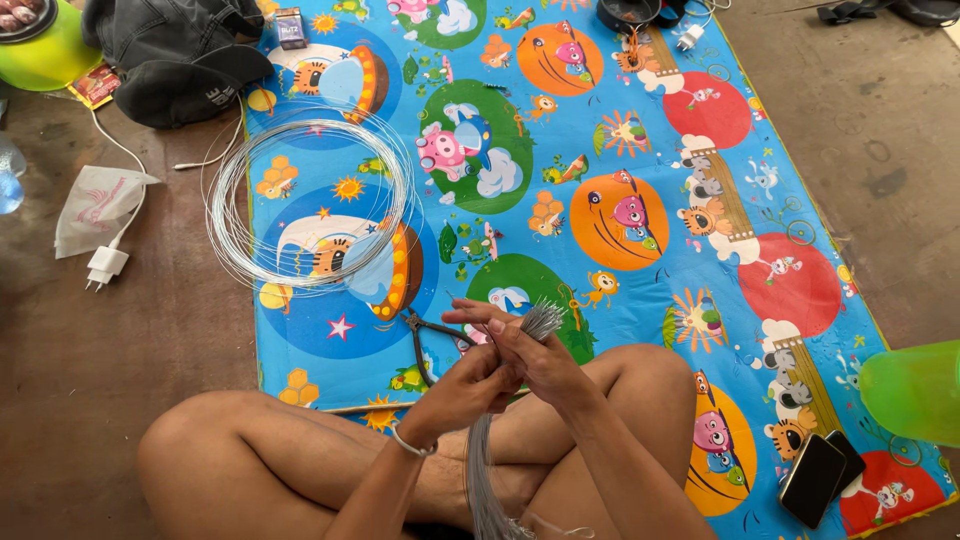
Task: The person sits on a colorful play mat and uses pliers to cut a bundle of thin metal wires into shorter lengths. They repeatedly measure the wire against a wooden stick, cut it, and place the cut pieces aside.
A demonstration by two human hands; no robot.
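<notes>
both hands, left hand (468, 388) and right hand (535, 355), close around a bundle of thin silver cut wires (510, 400) above the crossed legs, over the cartoon-printed blue plastic mat (600, 160). dark metal pliers (425, 340) lie just beside; a coil of silver wire (310, 195) rests farther off.

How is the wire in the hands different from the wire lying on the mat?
The wire bundle is many straight cut lengths bunched together; the wire coil is wound in wide round loops. The bundle is gripped upright by the left hand and right hand; the coil lies flat and untouched on the play mat. Both are thin, silvery metal wire.
</notes>
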